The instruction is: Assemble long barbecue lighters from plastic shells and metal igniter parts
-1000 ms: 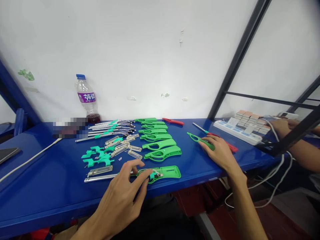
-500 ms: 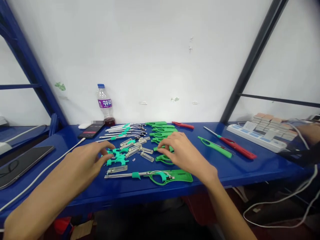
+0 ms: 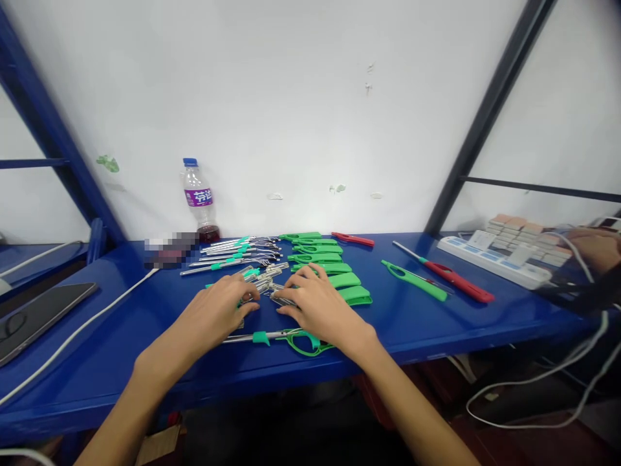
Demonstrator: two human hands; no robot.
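My left hand [image 3: 223, 304] is low over the teal plastic pieces, mostly covering them, with its thumb apart from the bent fingers. My right hand [image 3: 320, 307] faces it, fingers spread beside a small pile of clear fuel tanks [image 3: 264, 281]; its fingertips touch or nearly touch the nearest tank. Neither hand visibly grips anything. In front of them lies a lighter's metal tube with a teal collar [image 3: 261, 338], set in a green handle shell [image 3: 303, 349], partly under my right hand. Behind, metal lighter tubes with wires [image 3: 228, 249] lie beside a column of green handle shells [image 3: 315, 249].
On the right are a green lighter [image 3: 417, 283], a red lighter [image 3: 458, 281] and a white power strip [image 3: 495, 262]. A red shell [image 3: 353, 239] lies near the wall. At left stand a drink bottle [image 3: 198, 200] and a phone [image 3: 46, 317] beside a white cable [image 3: 92, 323].
My left hand has moved right over the teal pieces. My right hand has shifted left, off the nearer green shells and toward the clear tanks, so the hands are closer together.
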